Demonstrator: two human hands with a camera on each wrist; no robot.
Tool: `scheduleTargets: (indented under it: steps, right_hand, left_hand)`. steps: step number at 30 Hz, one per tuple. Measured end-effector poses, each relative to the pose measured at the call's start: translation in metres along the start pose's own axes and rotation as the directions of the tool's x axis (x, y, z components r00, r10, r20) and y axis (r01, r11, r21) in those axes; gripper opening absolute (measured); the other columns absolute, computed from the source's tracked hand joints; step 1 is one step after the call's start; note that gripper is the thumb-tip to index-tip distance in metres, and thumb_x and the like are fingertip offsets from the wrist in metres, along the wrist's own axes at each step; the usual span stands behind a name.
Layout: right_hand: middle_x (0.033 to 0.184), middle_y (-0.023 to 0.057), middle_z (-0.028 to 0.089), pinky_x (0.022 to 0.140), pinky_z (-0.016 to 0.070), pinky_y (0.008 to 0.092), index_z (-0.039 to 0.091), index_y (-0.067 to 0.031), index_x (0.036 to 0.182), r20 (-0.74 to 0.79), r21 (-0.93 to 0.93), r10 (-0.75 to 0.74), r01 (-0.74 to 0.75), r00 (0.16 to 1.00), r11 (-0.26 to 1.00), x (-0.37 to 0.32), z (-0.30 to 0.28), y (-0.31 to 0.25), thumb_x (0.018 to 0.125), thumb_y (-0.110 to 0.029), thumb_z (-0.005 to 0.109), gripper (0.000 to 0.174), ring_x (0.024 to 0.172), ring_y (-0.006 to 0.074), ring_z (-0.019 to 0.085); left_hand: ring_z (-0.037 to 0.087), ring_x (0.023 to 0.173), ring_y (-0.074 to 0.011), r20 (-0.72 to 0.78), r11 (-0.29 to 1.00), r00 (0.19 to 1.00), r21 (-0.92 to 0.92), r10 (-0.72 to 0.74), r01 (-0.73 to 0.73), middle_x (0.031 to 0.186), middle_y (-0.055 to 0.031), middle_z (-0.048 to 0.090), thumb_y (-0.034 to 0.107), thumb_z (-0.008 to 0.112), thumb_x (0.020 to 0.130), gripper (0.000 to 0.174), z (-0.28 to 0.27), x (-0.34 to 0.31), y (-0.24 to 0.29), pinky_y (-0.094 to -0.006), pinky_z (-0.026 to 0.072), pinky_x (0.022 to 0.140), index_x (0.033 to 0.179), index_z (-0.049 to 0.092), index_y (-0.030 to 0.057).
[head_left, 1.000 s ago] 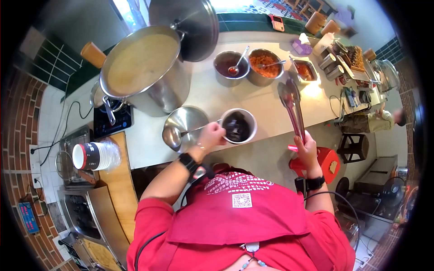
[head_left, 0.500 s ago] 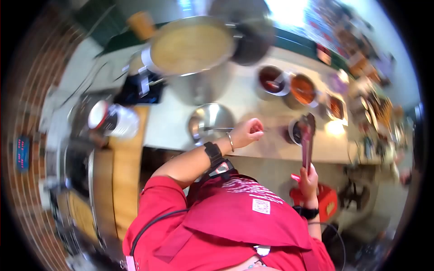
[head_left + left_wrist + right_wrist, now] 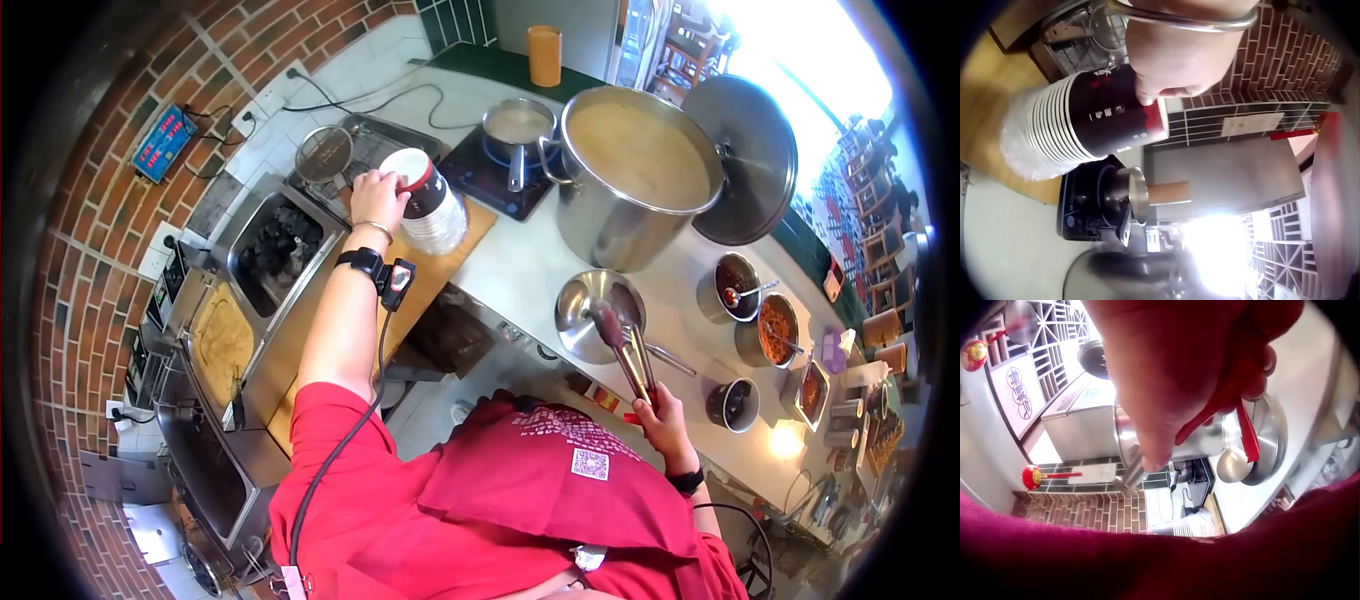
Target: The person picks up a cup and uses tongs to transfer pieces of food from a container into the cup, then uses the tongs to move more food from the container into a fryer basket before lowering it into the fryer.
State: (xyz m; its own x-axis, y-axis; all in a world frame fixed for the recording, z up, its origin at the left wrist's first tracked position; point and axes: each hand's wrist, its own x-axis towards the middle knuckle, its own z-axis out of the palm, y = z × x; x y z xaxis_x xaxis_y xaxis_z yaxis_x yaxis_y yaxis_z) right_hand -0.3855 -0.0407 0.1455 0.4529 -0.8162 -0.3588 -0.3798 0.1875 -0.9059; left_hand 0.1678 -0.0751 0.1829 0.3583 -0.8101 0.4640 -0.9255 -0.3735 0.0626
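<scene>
At the left, my left hand (image 3: 380, 200) pinches the rim of the top paper cup (image 3: 428, 192), a black one with a red band. That cup sits on a stack of nested cups (image 3: 1047, 128) in clear plastic. My right hand (image 3: 662, 425) grips metal tongs (image 3: 632, 360), their tips overlapping a steel bowl (image 3: 575, 310) in the head view. A ladle (image 3: 1234, 464) rests in that bowl. To the right of the tongs, a cup with dark contents (image 3: 735, 405) stands on the counter.
A big stockpot (image 3: 610, 225) of cloudy liquid stands at the back, its lid (image 3: 750, 160) leaning behind it. Left of it, a small saucepan (image 3: 518, 125) sits on an induction cooker (image 3: 480, 175). Two food pots (image 3: 765, 330) and a square tray (image 3: 805, 392) line the right side.
My left hand has let go of the cup with dark contents, which now stands on the counter, and has moved left to the cup stack. The view has turned left; the tongs stay in my right hand.
</scene>
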Motion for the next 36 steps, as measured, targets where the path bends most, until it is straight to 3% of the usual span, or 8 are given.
scheduleTargets:
  steps: [6, 14, 18, 21, 24, 28, 31, 36]
  right_hand:
    - [0.075, 0.0086, 0.063, 0.062, 0.0515, 0.0294, 0.057, 0.0049, 0.096, 0.002, -0.230, -0.133, 0.130, 0.991, 0.965, 0.005, 0.019, -0.018, 0.088, -0.022, 0.068, 0.030, 0.069, 0.0123, 0.062]
    - [0.077, 0.0097, 0.066, 0.062, 0.0486, 0.0274, 0.059, 0.0027, 0.096, 0.018, -0.334, -0.151, 0.149, 0.988, 0.931, 0.011, 0.044, -0.031, 0.088, -0.024, 0.069, 0.029, 0.067, 0.0119, 0.061]
    - [0.073, 0.0043, 0.062, 0.058, 0.0456, 0.0267, 0.057, 0.0016, 0.104, 0.016, -0.171, -0.084, 0.085, 0.996, 0.982, 0.026, 0.056, -0.034, 0.088, -0.032, 0.068, 0.038, 0.062, 0.0131, 0.058]
    - [0.067, -0.0028, 0.049, 0.044, 0.0374, 0.0217, 0.054, -0.0012, 0.112, 0.072, 0.107, -0.177, 0.169, 0.982, 0.980, 0.054, 0.070, -0.046, 0.089, -0.042, 0.064, 0.048, 0.049, 0.0074, 0.046]
    - [0.068, -0.0020, 0.051, 0.042, 0.0351, 0.0206, 0.050, -0.0012, 0.117, 0.091, 0.160, -0.398, 0.381, 0.913, 0.910, 0.095, 0.100, -0.081, 0.085, -0.039, 0.067, 0.052, 0.046, 0.0051, 0.045]
    - [0.069, -0.0015, 0.055, 0.043, 0.0367, 0.0199, 0.051, -0.0017, 0.109, 0.261, 0.195, -0.325, 0.280, 0.909, 0.940, 0.100, 0.178, -0.167, 0.078, -0.010, 0.067, 0.036, 0.047, 0.0042, 0.046]
    - [0.069, -0.0016, 0.055, 0.042, 0.0368, 0.0208, 0.052, -0.0020, 0.112, 0.317, 0.008, -0.287, 0.300, 0.904, 0.954, 0.115, 0.227, -0.178, 0.078, -0.006, 0.064, 0.037, 0.047, 0.0046, 0.047]
    - [0.068, 0.0098, 0.057, 0.059, 0.0462, 0.0369, 0.056, -0.0009, 0.101, 0.424, -0.283, -0.353, 0.493, 0.834, 0.823, 0.120, 0.306, -0.191, 0.074, -0.014, 0.064, 0.031, 0.061, 0.0231, 0.059]
  left_hand:
    - [0.057, 0.093, -0.0346, -0.082, 0.934, 0.993, -0.339, 0.090, -0.113, 0.092, -0.0130, 0.062, 0.008, 0.064, 0.080, 0.008, -0.016, 0.027, -0.006, -0.0432, 0.0449, 0.083, 0.088, 0.061, 0.0075]
    - [0.060, 0.092, -0.0294, -0.056, 0.962, 0.992, -0.245, 0.112, -0.123, 0.095, -0.0064, 0.066, 0.017, 0.062, 0.085, 0.008, -0.079, 0.050, -0.014, -0.0414, 0.0425, 0.088, 0.088, 0.058, 0.0108]
    - [0.062, 0.091, -0.0278, -0.450, 0.803, 0.885, -0.567, -0.116, -0.183, 0.107, -0.0106, 0.066, 0.011, 0.064, 0.086, 0.010, -0.115, 0.030, -0.013, -0.0359, 0.0486, 0.079, 0.090, 0.055, 0.0065]
    - [0.063, 0.095, -0.0168, 0.082, 0.034, 0.974, -0.995, -0.211, 0.091, 0.103, -0.0042, 0.064, 0.012, 0.056, 0.093, 0.005, -0.114, -0.018, -0.016, -0.0324, 0.0510, 0.078, 0.093, 0.054, 0.0079]
    - [0.063, 0.098, -0.0159, 0.418, -0.576, 0.900, -0.709, 0.120, 0.407, 0.106, -0.0032, 0.061, 0.011, 0.048, 0.096, 0.010, -0.126, -0.095, 0.014, -0.0324, 0.0533, 0.084, 0.104, 0.053, 0.0074]
    - [0.061, 0.106, -0.0220, 0.557, -0.704, 0.791, -0.455, 0.253, 0.545, 0.118, -0.0086, 0.060, 0.019, 0.046, 0.100, 0.026, -0.078, -0.187, 0.008, -0.0394, 0.0516, 0.092, 0.121, 0.049, 0.0054]
    - [0.060, 0.105, -0.0201, 0.675, -0.720, 0.729, -0.449, 0.114, 0.529, 0.119, -0.0056, 0.057, 0.023, 0.052, 0.098, 0.034, -0.087, -0.220, -0.014, -0.0364, 0.0510, 0.090, 0.127, 0.045, 0.0076]
    - [0.041, 0.128, -0.0243, 0.507, -0.519, 0.853, -0.765, -0.123, 0.380, 0.141, -0.0146, 0.038, 0.030, 0.069, 0.086, 0.077, -0.108, -0.267, -0.053, -0.0386, 0.0397, 0.103, 0.144, 0.025, 0.0061]
